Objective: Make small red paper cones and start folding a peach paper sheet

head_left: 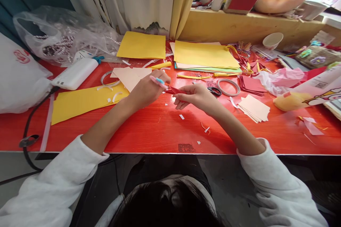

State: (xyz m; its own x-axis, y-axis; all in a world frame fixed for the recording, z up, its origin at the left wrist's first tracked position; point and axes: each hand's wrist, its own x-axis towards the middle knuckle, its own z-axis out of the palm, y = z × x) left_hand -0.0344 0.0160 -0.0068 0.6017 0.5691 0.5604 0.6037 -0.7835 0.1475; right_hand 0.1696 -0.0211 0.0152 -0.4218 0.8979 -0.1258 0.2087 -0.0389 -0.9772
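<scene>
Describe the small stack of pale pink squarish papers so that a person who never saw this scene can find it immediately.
On the glossy red table, look right of the bare right hand, past the pale ring-shaped tape roll. There the stack of pale pink squarish papers lies fanned, much paler than the neighbouring red squarish papers.

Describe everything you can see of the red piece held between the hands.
The red piece looks thin, narrow and paper-like, perhaps folded, though it is too small to be sure. The right hand pinches it; the left hand is at its other end, its exact grip unclear. It is held over the red tabletop, partly hidden by the hands.
</scene>
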